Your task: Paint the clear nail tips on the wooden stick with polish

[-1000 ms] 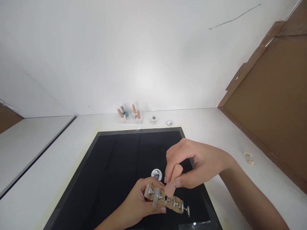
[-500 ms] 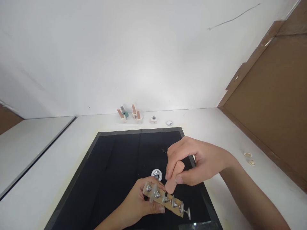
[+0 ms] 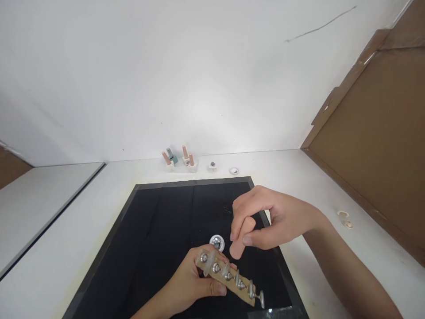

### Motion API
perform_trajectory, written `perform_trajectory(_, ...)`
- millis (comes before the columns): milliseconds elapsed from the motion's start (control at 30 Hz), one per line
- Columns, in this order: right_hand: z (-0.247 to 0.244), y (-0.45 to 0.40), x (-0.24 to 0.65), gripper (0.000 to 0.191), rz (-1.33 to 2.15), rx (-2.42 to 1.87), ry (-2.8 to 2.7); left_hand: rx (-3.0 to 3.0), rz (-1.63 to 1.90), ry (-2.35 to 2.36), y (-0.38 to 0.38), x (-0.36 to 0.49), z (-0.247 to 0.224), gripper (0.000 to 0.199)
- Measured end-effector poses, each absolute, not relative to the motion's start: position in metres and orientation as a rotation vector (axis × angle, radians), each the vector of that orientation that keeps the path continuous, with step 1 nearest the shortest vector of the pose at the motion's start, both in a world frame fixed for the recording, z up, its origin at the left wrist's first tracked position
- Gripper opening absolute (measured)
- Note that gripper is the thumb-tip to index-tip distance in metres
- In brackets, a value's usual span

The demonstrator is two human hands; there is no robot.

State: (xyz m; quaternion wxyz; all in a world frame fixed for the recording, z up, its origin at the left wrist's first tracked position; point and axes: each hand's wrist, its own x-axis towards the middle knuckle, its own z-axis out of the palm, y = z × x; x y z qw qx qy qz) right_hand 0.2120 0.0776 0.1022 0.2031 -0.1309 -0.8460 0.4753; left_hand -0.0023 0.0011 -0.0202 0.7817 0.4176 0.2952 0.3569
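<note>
My left hand [image 3: 199, 277] is wrapped round a tan strip-shaped nail-tip holder [image 3: 232, 283] with several shiny metal studs. Pale translucent nail tips stand on the studs, tilted along the strip. My right hand [image 3: 262, 217] pinches a peach-coloured nail polish cap [image 3: 243, 239] between thumb and fingers, a little above the far side of the strip. No brush can be made out below the cap. Just beyond my left fingers, a small round silvery dish [image 3: 217, 242] lies on the black mat [image 3: 172, 221].
Several nail polish bottles [image 3: 191, 166] with peach and grey-green caps stand near the wall. Right of them are a small capless square bottle [image 3: 213, 167] and a white ring-shaped dish [image 3: 234, 171]. Two small round pieces [image 3: 347, 224] lie at the right, near a brown panel [image 3: 375, 133].
My right hand has lifted the cap slightly up and away from the strip; the dark tip seen below it is out of sight. The strip has tilted a little in my left hand.
</note>
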Motion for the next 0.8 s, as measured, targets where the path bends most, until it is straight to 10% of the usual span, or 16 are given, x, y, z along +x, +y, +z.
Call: perform_trajectory(800,0.115,0.078,0.210,0.017,1.453,-0.788,-1.528,0.853,0.753,0.693,0.002,-0.003,-0.014,0.032)
